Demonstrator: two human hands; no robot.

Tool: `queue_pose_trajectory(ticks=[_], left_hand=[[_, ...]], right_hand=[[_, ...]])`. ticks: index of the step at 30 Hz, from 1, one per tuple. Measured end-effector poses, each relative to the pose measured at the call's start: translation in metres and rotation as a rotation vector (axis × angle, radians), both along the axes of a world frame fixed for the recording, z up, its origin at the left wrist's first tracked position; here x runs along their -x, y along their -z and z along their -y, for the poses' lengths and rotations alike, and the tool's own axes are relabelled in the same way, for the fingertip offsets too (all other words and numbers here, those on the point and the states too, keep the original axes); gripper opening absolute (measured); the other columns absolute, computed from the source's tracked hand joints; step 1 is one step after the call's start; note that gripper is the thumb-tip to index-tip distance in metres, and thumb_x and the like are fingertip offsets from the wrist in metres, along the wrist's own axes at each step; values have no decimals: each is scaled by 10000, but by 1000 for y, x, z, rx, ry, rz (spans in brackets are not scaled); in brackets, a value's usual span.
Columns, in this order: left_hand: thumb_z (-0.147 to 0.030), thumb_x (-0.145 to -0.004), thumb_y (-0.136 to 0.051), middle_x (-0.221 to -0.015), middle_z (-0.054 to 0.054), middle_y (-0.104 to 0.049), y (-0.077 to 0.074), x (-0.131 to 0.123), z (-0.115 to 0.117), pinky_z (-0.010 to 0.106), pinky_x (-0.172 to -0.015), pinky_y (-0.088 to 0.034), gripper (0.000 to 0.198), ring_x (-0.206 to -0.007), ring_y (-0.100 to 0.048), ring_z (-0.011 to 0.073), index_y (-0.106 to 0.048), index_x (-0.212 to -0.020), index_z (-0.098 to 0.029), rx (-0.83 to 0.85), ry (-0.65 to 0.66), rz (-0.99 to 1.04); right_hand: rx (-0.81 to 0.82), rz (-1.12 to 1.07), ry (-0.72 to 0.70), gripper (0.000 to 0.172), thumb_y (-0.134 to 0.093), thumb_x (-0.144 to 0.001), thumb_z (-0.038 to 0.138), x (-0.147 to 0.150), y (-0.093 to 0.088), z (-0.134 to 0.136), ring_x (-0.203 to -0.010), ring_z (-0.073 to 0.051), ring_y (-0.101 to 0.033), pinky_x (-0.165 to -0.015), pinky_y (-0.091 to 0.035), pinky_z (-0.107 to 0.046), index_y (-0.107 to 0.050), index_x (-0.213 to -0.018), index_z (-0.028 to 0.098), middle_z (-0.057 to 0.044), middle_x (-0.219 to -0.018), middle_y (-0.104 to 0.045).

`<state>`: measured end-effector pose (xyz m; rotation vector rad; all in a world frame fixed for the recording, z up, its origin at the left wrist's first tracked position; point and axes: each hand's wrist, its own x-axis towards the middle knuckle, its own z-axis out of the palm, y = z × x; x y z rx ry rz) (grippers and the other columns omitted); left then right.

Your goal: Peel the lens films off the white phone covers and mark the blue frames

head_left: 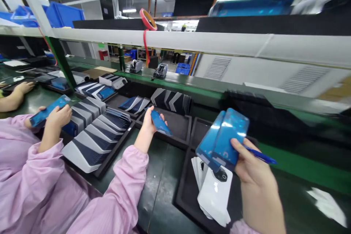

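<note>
My left hand [150,121], in a pink sleeve, holds a blue film-covered panel [161,123] over a black tray [175,126] at the middle. At the right, my right hand [253,161] grips two blue film-covered panels [231,135], fanned out, with a blue pen [260,155] also held in it. Below these panels, white phone back covers [216,193] with a round dark camera ring lie overlapped in a black tray [183,190].
A co-worker's hands [59,115] hold a blue panel at the left. Trays of grey and dark panels [95,140] stand beside me. Tape dispensers [161,70] sit under the white shelf beam [192,42]. Crumpled white paper [327,204] lies at the right.
</note>
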<state>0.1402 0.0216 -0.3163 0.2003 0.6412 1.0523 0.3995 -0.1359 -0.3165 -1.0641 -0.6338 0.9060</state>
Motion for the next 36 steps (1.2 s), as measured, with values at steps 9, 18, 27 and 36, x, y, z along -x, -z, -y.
queue_pose_trajectory(ticks=[9,18,27,36], left_hand=[[-283,-849,-584,-935,81,-683,-24,-38,58,247,-609,-517,356,-698,-648,134,-650,-1137,-86,-133,424,191],[-420,-671,-772,-966,59,-691,-28,-45,102,261,-725,-550,610,-765,-651,168,-671,-1207,-147,-310,644,211],[-387,-680,-634,-958,76,-714,-32,-51,92,290,-750,-573,581,-770,-673,185,-668,-1205,-142,-220,610,195],[-310,-764,-658,-938,59,-716,-32,-53,94,304,-741,-596,423,-743,-684,173,-685,-1152,-146,-192,637,151]], right_hand=[[-63,-95,35,564,-1032,-531,389,16,-6,-9,-791,-224,-780,-746,-681,-338,-752,-988,216,-39,-946,-808],[-209,23,-41,531,-983,-652,454,38,-22,2,-934,-336,-776,-833,-683,-579,-695,-1039,231,-72,-980,-791],[-218,1,-153,516,-966,-664,461,39,-31,9,-952,-341,-780,-820,-682,-569,-675,-1036,252,-56,-960,-787],[-212,-5,33,498,-964,-614,440,32,-22,3,-900,-265,-749,-851,-656,-458,-692,-989,257,-19,-938,-764]])
